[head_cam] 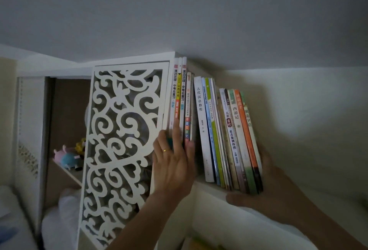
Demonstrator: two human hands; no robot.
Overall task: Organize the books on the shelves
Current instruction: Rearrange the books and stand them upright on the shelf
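My left hand (pixel 172 163) flat and open on tall white books (pixel 180 94) by the carved panel (pixel 121 140), my right hand (pixel 264 188) gripping leaning colourful books (pixel 235 138) on the shelf (pixel 209 188)

Home: bookshelf (pixel 207 187), plush toys (pixel 67 157), schoolbooks (pixel 179 94).

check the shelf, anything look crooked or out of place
Yes: the right group of books leans, tops tilted left, with a gap beside the upright books by the carved panel. The right hand braces them; the left hand steadies the upright ones.
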